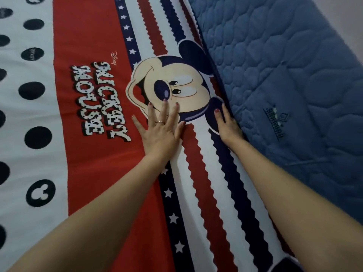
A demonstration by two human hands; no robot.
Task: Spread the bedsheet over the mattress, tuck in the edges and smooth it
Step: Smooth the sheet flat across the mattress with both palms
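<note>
A printed bedsheet [88, 107] with a red band, navy and red zigzag stripes, black dots and a cartoon mouse face lies flat over the mattress. My left hand [159, 124] presses flat on the sheet just below the mouse face, fingers spread and straight, a ring on one finger. My right hand [227, 124] lies at the sheet's right edge, its thumb on top and its fingers hidden in the gap between the sheet edge and a blue quilted mattress [284, 79] that stands alongside.
The blue quilted mattress runs along the whole right side of the view, with an embroidered crown logo [276, 122]. A pale wall or floor strip [351, 18] shows at the top right corner.
</note>
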